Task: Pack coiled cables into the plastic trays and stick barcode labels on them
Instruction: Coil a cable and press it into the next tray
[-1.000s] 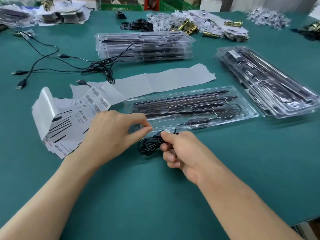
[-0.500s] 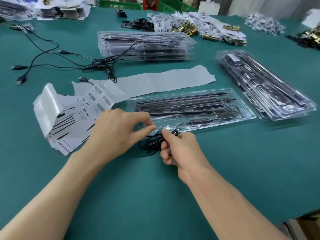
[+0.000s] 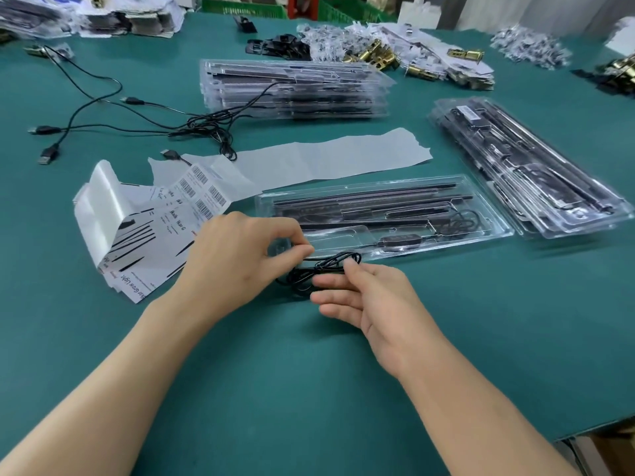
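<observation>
A black coiled cable [image 3: 324, 264] lies on the green table just in front of a clear plastic tray [image 3: 500, 231] that holds black light bars and an inline controller. My left hand [image 3: 240, 262] pinches one strand of the coil between thumb and forefinger. My right hand [image 3: 371, 304] lies beside the coil with its fingers stretched out, the index tip touching the cable's right loop. A sheet of barcode labels [image 3: 201, 188] lies left of the tray, partly under my left hand.
A strip of white backing paper [image 3: 309, 159] lies behind the tray. Stacks of filled trays stand at the back [image 3: 295, 87] and at the right [image 3: 515, 159]. Loose USB cables [image 3: 103, 108] trail at the left. Brass parts and bags crowd the far edge.
My right hand has let go of the coil and spread its fingers, now only touching it. My left hand keeps its pinch on the cable.
</observation>
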Demonstrator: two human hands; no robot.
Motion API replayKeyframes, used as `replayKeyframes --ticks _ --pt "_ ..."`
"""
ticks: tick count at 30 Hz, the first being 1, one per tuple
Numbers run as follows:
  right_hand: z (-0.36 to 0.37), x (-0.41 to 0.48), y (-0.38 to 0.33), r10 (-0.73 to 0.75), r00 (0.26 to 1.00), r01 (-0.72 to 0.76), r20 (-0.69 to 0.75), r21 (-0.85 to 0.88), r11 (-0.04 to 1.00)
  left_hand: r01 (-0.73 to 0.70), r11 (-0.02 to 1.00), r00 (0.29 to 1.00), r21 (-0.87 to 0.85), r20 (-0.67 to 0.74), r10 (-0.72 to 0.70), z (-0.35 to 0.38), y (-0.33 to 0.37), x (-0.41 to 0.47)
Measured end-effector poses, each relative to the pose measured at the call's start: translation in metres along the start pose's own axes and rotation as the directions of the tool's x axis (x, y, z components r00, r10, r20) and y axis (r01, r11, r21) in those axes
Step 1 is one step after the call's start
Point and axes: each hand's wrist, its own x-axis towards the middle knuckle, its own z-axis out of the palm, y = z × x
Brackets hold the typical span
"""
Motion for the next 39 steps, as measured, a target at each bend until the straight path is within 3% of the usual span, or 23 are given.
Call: replayKeyframes --ticks 12,19,22,24,27,30,32,39 --pt "0.011 0.009 0.005 -0.017 0.986 -0.02 -0.163 -0.221 0.975 0.037 0.999 0.999 0.028 0.037 -0.038 0.001 0.004 -0.004" --pt "-0.002 0.012 0.0 -0.139 0.968 0.015 -0.207 -0.507 0.862 0.106 0.994 0.994 0.035 -0.019 -0.105 0.003 0.016 -0.006" --pt "-0.01 0.014 -0.006 -0.243 0.953 0.033 -0.179 -0.74 0.672 0.143 0.989 0.99 0.043 -0.006 -0.143 0.005 0.018 -0.006" --pt "-0.016 0.012 -0.008 -0.396 0.908 0.065 -0.135 -0.89 0.452 0.175 0.984 0.985 0.025 0.002 -0.175 0.006 0.018 -0.006" --pt "-0.028 0.004 -0.005 -0.731 0.669 0.232 0.133 -0.972 0.036 0.19 0.981 0.981 0.03 0.023 -0.191 0.006 0.019 -0.004" --pt "-0.034 0.004 0.007 -0.738 0.457 0.478 0.497 -0.837 -0.267 0.172 0.985 0.985 0.032 0.016 -0.173 0.007 0.018 -0.005" --pt "-0.039 0.01 0.015 -0.693 0.387 0.557 0.609 -0.753 -0.35 0.149 0.988 0.989 0.038 0.005 -0.15 0.007 0.018 -0.007" --pt "-0.058 0.031 0.005 -0.599 0.255 0.631 0.76 -0.599 -0.492 0.122 0.992 0.992 0.039 0.026 -0.123 0.005 0.017 -0.007"
